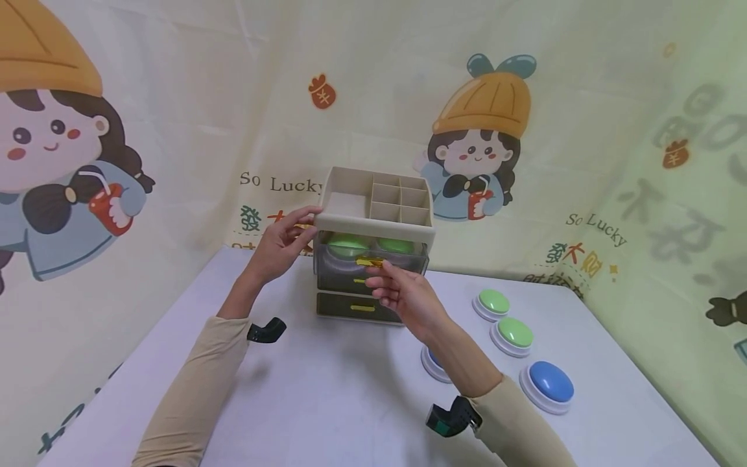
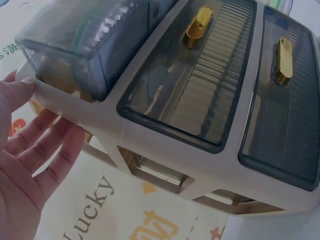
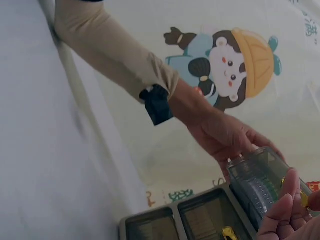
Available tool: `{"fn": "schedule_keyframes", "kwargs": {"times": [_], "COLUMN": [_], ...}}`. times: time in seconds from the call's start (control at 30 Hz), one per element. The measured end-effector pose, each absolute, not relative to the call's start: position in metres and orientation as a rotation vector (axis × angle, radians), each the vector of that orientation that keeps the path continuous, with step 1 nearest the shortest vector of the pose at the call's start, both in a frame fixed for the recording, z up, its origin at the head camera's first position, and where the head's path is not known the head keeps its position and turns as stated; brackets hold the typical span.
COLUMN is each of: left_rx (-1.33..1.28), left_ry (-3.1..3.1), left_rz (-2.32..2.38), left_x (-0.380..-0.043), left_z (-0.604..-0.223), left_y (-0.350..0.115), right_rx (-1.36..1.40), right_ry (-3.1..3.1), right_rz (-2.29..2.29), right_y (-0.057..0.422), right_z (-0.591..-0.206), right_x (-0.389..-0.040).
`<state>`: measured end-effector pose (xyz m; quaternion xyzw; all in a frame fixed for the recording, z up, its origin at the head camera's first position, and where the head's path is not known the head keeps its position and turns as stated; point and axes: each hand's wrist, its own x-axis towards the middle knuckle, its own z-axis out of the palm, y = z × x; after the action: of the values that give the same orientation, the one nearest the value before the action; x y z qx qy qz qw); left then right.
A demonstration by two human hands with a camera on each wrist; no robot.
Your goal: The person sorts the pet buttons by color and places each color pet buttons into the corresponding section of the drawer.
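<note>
Sleeves [image 1: 189,389] enter along the frame's bottom edge; towards lower right, two blue buttons [image 1: 551,381] and two green buttons [image 1: 515,332] lie on the white desk [image 1: 327,389]. Mid-frame, the right hand [image 1: 411,298] has its fingers pinching the handle [image 1: 363,261] of the top drawer [image 1: 329,264], which stands out, holding two green domes [image 1: 347,242]; both lower drawers [image 1: 335,305] are closed. The left hand [image 1: 281,243], loosely spread, touches the cabinet [image 1: 373,225]. Printed cloth [image 1: 373,130] hangs behind.
</note>
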<state>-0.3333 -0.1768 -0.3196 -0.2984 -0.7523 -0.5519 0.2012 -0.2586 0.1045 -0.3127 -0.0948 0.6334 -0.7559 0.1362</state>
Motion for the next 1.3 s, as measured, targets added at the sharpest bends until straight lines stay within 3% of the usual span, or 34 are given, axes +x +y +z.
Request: {"fn": "schedule_keyframes", "kwargs": {"times": [0.73,1.3], "left_rx": [-0.831,-0.847], "left_ry": [-2.108,-2.099], "left_rz": [-1.512,-1.522], "left_x": [-0.332,-0.333], "left_z": [-0.32,-0.321], "left_y": [-0.178,-0.177], "right_rx": [-0.218,-0.291], "right_ry": [1.9,1.933], "right_rz": [-2.27,-2.036], "right_y": [0.096,0.097], "right_z": [-0.314,-0.341], "right_x": [-0.291,-0.278]}}
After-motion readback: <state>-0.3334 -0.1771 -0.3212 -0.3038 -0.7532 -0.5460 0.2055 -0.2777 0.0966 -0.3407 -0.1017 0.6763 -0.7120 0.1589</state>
